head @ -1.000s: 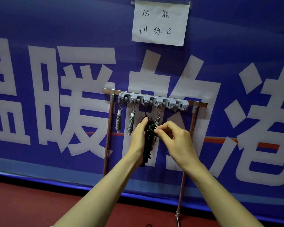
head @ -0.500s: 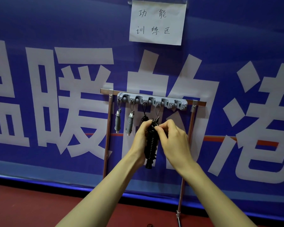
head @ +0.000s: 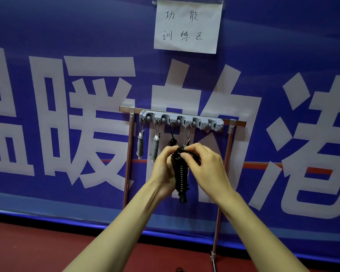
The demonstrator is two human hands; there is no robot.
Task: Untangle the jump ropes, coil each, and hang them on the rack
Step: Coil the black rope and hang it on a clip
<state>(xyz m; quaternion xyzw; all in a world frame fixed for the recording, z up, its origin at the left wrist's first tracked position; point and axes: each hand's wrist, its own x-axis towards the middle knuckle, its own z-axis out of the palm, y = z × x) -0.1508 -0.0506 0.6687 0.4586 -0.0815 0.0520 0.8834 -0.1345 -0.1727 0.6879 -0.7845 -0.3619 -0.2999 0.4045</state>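
While the coiled black jump rope (head: pixel 181 173) is gripped at frame centre by the left hand (head: pixel 163 167) and right hand (head: pixel 204 165), hanging is judged underway; its loop must next be hooked onto the rack (head: pixel 182 120).

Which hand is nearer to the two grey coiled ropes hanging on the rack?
Left. The left hand is just right of the grey coiled ropes; the right hand lies farther right, beyond the black coiled rope.

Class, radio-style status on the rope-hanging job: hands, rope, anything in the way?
Left hand and right hand both gripping black coiled rope, below the rack. Not hooked yet. Hung ropes close behind; last hook at right bare.
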